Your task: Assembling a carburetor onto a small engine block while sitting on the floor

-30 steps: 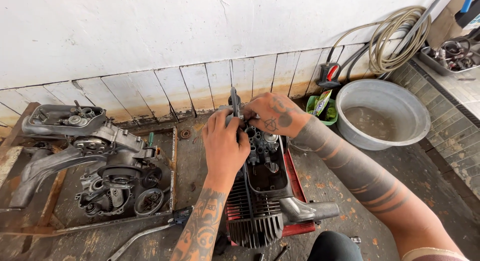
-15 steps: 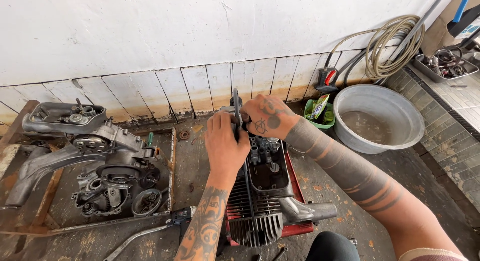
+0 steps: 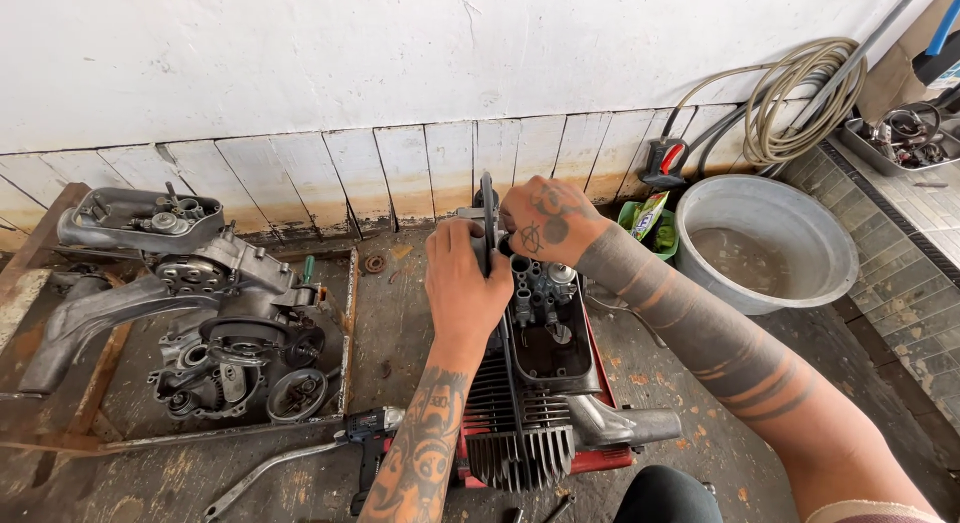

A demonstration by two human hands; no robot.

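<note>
1. The left hand is closed around a thin dark upright bar standing at the far end of a black finned engine block.
2. The right hand grips the same bar from the other side, fingers curled over its top; the two hands nearly touch.
3. The engine block lies on a red stand on the stained concrete floor, fins toward the camera, small metal fittings just below the hands.
4. To the left, a grey dismantled engine casing sits in a rusty metal tray.
5. A black power tool and a long metal lever lie near the left forearm.
6. To the right stands a grey metal basin, with a coiled beige hose on the white wall behind it.
</note>
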